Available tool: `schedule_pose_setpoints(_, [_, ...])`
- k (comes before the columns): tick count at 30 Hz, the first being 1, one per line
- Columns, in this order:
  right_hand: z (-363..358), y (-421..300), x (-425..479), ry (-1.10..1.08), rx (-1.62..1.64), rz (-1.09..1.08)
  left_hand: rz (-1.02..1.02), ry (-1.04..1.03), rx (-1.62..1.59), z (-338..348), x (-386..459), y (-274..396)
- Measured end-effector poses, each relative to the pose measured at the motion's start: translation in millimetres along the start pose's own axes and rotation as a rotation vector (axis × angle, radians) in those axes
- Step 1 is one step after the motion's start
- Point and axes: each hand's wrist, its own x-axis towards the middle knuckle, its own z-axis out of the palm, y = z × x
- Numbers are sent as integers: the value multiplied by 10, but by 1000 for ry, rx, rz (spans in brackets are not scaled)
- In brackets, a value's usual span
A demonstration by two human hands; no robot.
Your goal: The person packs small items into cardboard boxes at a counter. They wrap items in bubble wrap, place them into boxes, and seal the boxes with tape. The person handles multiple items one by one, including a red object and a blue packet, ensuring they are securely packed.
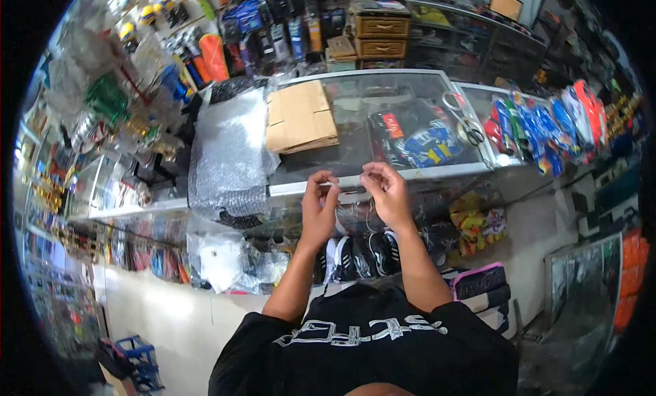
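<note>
My left hand [320, 209] is raised at the near edge of a glass display counter [353, 147], its fingers curled and the thumb close to the fingertips. Close by on the right, my right hand [389, 196] mirrors it, thumb and fingertips bent inward. Whether either one pinches something thin and clear cannot be made out. Beyond the hands, a folded brown cardboard piece [300, 116] lies on the glass. A sheet of bubble wrap [228, 145] drapes over the counter's front edge. Clothing in clear plastic [417, 137] rests to the right, with black-handled scissors [470, 133] and a tape roll [453, 101] beside it.
Below the counter are several black-and-white shoes [361, 257] and plastic packaging [220, 257]. Trophies [136, 127] crowd the left end. Blue packaged goods [546, 127] cover the right section. A wooden drawer unit [382, 37] stands behind. A blue plastic rack [138, 362] is on the floor.
</note>
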Motion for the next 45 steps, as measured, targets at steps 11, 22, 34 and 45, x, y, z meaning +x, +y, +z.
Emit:
schedule_pose_setpoints(11, [363, 163, 864, -137, -97, -16, 332, 524, 540, -546, 788, -21])
schedule_pose_setpoints(22, [727, 513, 1339, 1, -417, -245, 375, 649, 983, -529, 1033, -89])
schedule_pose_setpoints(34, [768, 511, 1214, 2, -466, -388, 282, 627, 1030, -498, 975, -78])
schedule_pose_setpoints(45, [463, 256, 992, 0, -354, -434, 460, 645, 1098, -411, 956, -87])
